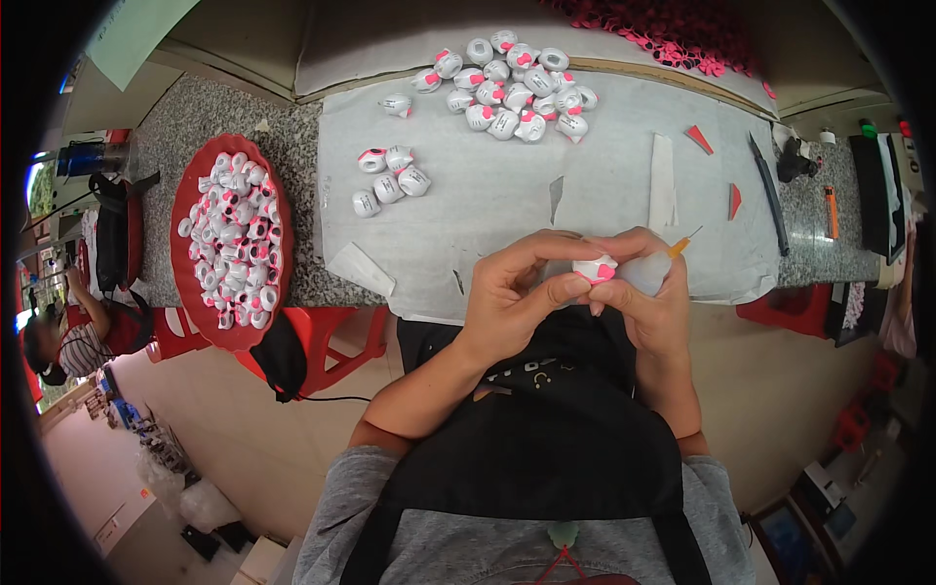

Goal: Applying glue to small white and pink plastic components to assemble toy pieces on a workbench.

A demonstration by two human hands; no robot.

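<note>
Fingers of the left hand (507,297) and right hand (659,314) cover the edges of the white-and-pink piece (597,268), so its underside's hidden. Squeeze bottle (644,276) seems partly tucked behind the right fingers too. The pink pile (653,29) gets chopped by the top edge, the red bowl's (234,339) bottom is buried, and the person (86,336) way off left is too blurry to make out much

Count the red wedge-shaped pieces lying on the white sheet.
2: the far red piece near the back edge of the sheet, and the near red piece, left of the slim dark tool. The left hand and right hand could hide others.
</note>
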